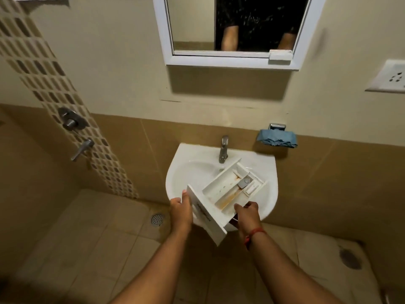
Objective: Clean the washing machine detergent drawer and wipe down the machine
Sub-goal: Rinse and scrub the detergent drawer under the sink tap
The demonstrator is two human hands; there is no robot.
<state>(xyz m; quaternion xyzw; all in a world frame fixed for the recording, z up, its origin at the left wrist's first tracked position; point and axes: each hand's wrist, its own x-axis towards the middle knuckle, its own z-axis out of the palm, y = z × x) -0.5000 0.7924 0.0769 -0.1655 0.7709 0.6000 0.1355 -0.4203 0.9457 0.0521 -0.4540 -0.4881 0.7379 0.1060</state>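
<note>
Both bare arms reach forward, holding a white plastic detergent drawer [225,191] over a white ceramic wall basin [186,172].

The left hand [180,210] is closed on the drawer's front panel at its left end, thumb on top; the right hand [247,212], a red thread at its wrist, clasps the drawer's near right side from below. The drawer sits between the hands, tilted, its far end under the chrome tap [223,149], orange-brown stains in its compartments.
</note>
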